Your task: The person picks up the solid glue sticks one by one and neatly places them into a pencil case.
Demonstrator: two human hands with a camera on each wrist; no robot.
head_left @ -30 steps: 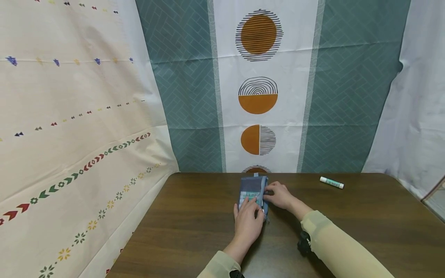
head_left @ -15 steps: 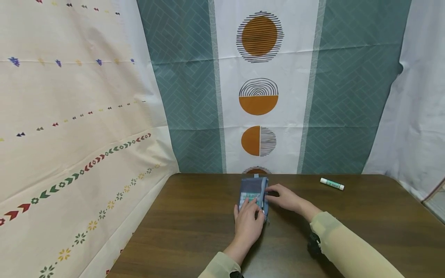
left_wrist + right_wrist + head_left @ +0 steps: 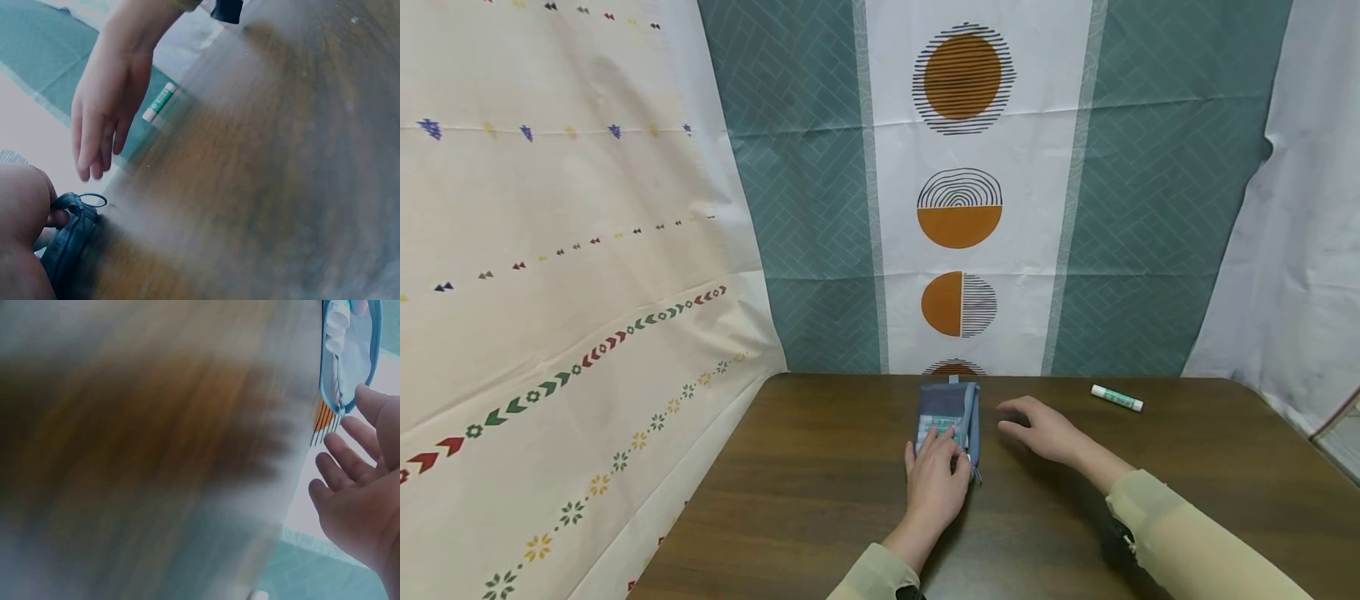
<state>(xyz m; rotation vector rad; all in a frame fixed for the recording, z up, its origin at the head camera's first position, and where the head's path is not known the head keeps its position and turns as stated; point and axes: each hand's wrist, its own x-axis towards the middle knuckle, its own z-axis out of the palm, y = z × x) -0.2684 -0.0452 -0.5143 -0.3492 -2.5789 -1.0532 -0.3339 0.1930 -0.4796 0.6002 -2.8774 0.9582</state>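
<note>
A grey-blue zip pouch (image 3: 942, 398) with a clear window lies near the far edge of the table. My left hand (image 3: 936, 483) holds its near end, fingers spread over the window and thumb at the right-hand side. In the right wrist view the pouch's mouth (image 3: 359, 369) gapes, with several white-capped sticks (image 3: 337, 325) inside and a fingertip beside them. My right hand (image 3: 1048, 429) hovers to the right of the pouch, apart from it, fingers relaxed and holding nothing. Farther right lies a green-and-white glue stick (image 3: 1117, 397).
The brown wooden table (image 3: 805, 500) ends at the back against a hanging teal-and-white cloth (image 3: 970, 317). A cream patterned cloth (image 3: 587, 250) hangs along the left side, and a plain white one (image 3: 1300, 250) on the right.
My right hand has let go of the pouch's right edge and drawn away to the right. The left hand and the pouch stay where they were.
</note>
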